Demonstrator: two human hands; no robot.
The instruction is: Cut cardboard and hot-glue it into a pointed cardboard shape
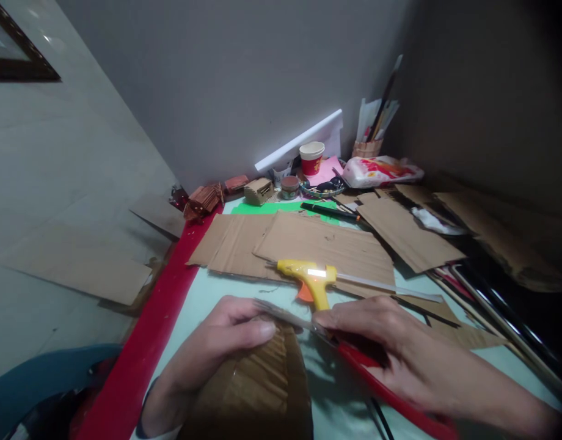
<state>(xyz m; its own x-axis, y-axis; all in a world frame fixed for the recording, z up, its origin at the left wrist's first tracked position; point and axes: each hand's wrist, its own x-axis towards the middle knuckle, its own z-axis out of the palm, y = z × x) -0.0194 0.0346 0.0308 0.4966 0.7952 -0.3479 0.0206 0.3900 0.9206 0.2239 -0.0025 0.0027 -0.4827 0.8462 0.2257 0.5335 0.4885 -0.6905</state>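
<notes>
My left hand (235,333) is closed on the top of a brown cardboard piece (258,391) at the bottom centre, its thumb lying across the front. From the right, my right hand (386,336) grips scissors with red handles (391,397). The scissor blades (285,313) point left and lie against the upper edge of the cardboard, by my left fingertips. Just beyond my hands a yellow glue gun (311,275) with an orange trigger and a clear glue stick rests on the table, partly over flat cardboard sheets (327,241).
More cardboard (409,235) and dark glossy objects (514,318) are on the right. A black cutter (331,211), paper cup (311,160), small jar (289,187) and wrapped pack (382,172) sit towards the wall. Red cloth (162,318) borders the table's left side.
</notes>
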